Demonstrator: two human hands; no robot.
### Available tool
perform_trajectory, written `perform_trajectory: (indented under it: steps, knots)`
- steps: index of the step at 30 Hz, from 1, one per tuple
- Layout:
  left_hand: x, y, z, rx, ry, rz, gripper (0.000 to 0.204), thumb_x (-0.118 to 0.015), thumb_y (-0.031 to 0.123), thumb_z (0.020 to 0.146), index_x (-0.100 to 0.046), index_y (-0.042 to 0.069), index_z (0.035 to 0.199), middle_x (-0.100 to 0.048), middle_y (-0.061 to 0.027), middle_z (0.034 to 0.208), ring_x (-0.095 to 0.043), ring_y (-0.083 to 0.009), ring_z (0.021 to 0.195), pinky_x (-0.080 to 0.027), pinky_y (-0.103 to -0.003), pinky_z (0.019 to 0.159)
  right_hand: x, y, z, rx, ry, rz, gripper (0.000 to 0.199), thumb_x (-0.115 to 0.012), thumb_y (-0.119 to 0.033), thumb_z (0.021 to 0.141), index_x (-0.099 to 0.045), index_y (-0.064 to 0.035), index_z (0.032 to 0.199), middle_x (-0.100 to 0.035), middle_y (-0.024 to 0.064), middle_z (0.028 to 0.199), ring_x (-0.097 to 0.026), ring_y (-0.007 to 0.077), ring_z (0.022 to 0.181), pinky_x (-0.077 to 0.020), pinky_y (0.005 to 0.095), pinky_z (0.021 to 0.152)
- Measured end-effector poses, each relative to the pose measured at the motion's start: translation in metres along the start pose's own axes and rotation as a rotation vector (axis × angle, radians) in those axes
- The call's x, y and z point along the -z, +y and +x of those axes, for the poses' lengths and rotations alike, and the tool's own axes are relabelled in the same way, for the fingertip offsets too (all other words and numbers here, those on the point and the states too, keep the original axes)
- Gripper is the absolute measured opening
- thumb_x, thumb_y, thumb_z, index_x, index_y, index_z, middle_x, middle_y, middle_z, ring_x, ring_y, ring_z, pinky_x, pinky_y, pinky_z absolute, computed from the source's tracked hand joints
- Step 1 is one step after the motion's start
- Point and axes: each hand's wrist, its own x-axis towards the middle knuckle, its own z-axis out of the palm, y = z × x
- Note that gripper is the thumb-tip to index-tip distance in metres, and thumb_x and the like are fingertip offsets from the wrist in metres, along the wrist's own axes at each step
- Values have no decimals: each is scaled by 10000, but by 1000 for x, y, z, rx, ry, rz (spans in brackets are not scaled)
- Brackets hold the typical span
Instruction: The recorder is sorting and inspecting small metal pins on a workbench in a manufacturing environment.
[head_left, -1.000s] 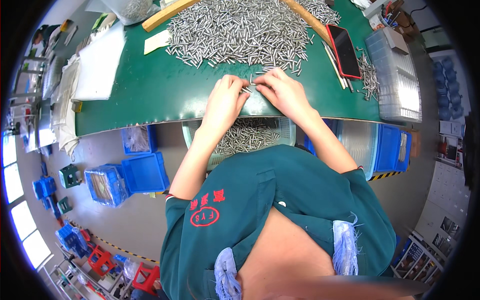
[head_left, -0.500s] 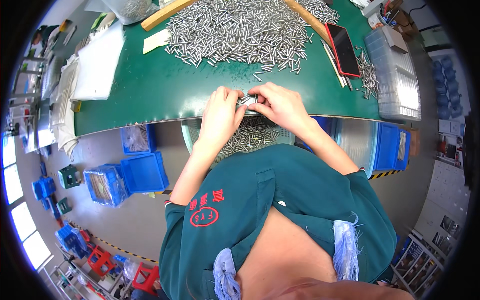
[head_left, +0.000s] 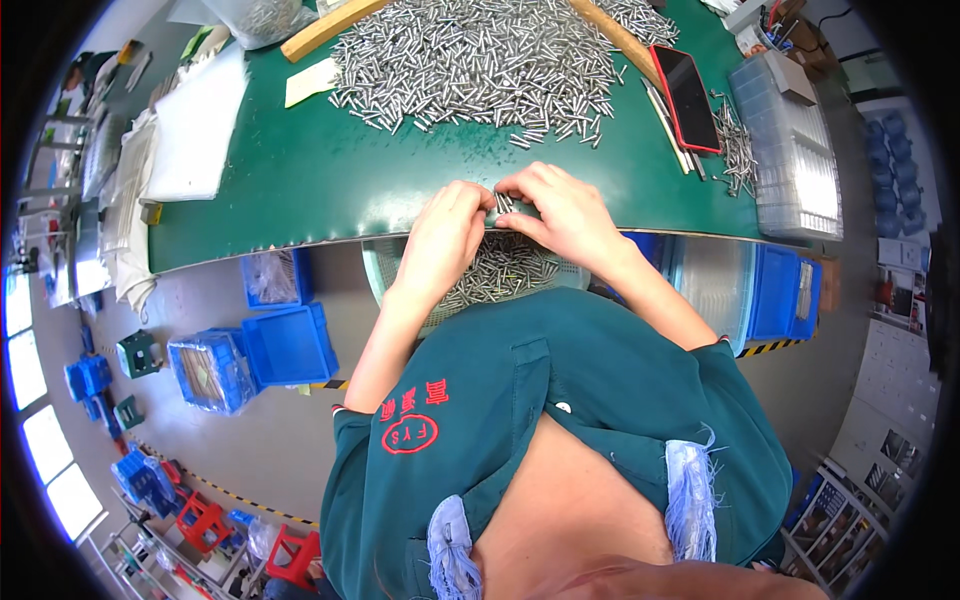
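At the table's front edge my two hands meet around a few small metal pins (head_left: 503,203). My right hand (head_left: 562,210) pinches the pins between its thumb and fingers. Fingers bent and pressed together, my left hand (head_left: 446,230) touches the left side of the same pins; its fingertips are partly hidden. Beyond them a big heap of silvery metal pins (head_left: 475,65) covers the far part of the green table (head_left: 300,190). Below the table edge, a pale green basket (head_left: 376,268) holds more pins (head_left: 500,268).
Wooden bars (head_left: 330,28) flank the heap. To the right lie a red-edged phone (head_left: 685,100), pens (head_left: 672,130), a small pin pile (head_left: 737,150) and stacked clear trays (head_left: 795,150). White sheets (head_left: 200,130) lie left. Blue crates (head_left: 290,345) stand on the floor.
The stray pin at the front of the heap is gone from its spot. Between my hands, the pins have turned and bunched together. My left hand has dropped slightly nearer to me.
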Motion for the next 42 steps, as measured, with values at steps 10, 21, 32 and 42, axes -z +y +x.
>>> perform_trajectory:
  steps: [10,21,32,42]
  knots:
    - [0,11,-12,58,73,240,171,-629,47,793,-657,87,957,-549,-63,884,-511,-261,830,-443,-368,751,11,5,-6,-13,-41,-97,241,-692,-267,786,-610,-114,953,-564,50,930,-585,245,906,-484,376,760]
    - [-4,14,-13,67,74,225,207,-640,44,768,-667,94,968,-559,-52,882,-528,-247,833,-452,-366,754,2,5,-1,44,52,-89,186,-688,-211,805,-654,-123,965,-583,23,919,-608,208,837,-499,330,694]
    - [-10,14,-6,25,85,234,207,-649,77,799,-654,97,1005,-571,-57,940,-525,-259,860,-436,-372,776,8,8,-1,-219,119,140,123,-634,-153,866,-659,-60,943,-662,65,871,-653,164,729,-508,285,637]
    - [-37,8,13,-54,83,131,200,-680,152,798,-637,82,980,-565,-40,997,-524,-241,883,-428,-364,800,46,64,39,-281,355,96,185,-602,-240,878,-661,-80,951,-685,92,828,-677,214,762,-513,327,691]
